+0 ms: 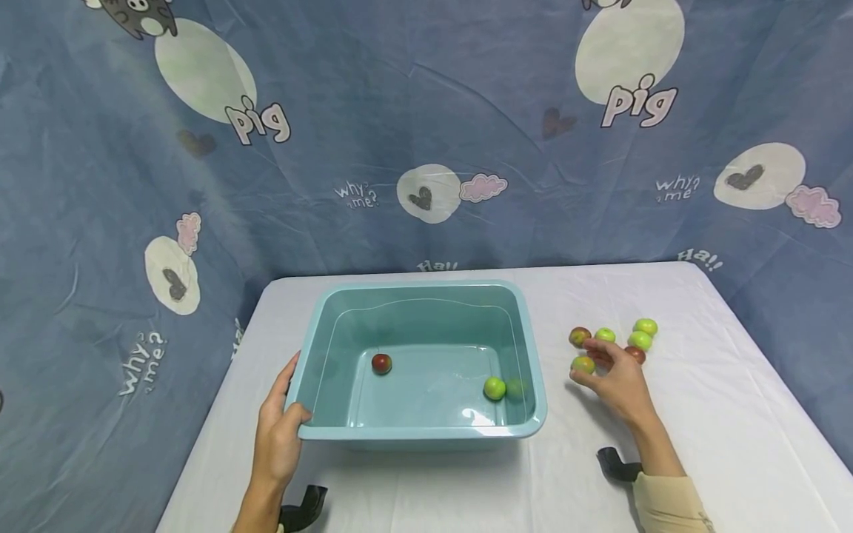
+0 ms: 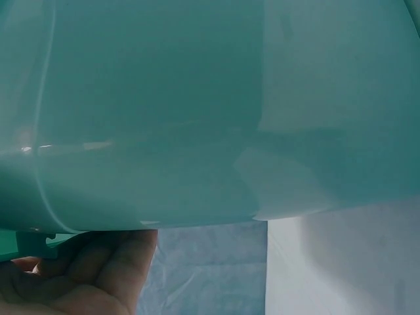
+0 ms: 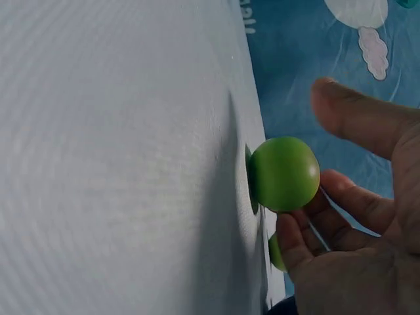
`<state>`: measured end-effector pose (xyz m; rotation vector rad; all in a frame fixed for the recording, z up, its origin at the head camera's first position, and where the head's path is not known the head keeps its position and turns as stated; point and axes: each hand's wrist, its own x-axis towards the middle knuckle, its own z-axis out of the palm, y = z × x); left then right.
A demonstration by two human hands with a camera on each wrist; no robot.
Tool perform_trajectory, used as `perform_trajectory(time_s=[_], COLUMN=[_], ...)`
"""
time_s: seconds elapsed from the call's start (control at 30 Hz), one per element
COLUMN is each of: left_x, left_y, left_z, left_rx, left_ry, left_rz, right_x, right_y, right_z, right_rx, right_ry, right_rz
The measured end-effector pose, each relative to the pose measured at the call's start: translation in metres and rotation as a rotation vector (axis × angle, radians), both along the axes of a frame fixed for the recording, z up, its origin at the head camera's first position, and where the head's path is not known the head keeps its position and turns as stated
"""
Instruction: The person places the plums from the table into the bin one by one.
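Nearest the camera, a left forearm (image 1: 258,509) and a tan right sleeve (image 1: 666,505) reach over the white-draped surface (image 1: 753,444), a blue printed curtain (image 1: 466,111) behind. The left hand (image 1: 276,437) keys its grip on the teal basin's (image 1: 420,432) left rim, thumb over the edge. Above the green fruit (image 1: 583,365), the right hand's (image 1: 618,383) grip is slack, fingers bent, thumb apart. Five other fruits (image 1: 640,340) sit near its fingers; a red one (image 1: 382,363) and a green one (image 1: 494,389) lie inside the basin. Bare cloth separates basin and cluster.
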<state>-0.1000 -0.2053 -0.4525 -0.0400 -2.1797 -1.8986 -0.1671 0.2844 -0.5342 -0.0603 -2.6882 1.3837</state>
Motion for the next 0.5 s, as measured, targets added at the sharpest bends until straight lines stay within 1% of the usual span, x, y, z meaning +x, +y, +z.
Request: perform_trajectory(time_s=[0.23, 0.5], left_x=[-0.0004, 0.0009], left_y=[0.0015, 0.0015], left_z=[0.0008, 0.0021], left_rx=[-0.031, -0.044], left_ry=[-0.017, -0.02], left_rz=[0.02, 0.043], right_x=[0.0004, -0.001], right_y=[0.0002, -0.0023], right_z=[-0.0041, -0.0072], right_rx=[0.052, 0.085], right_ry=[-0.028, 0.003], right_rz=[0.007, 0.012])
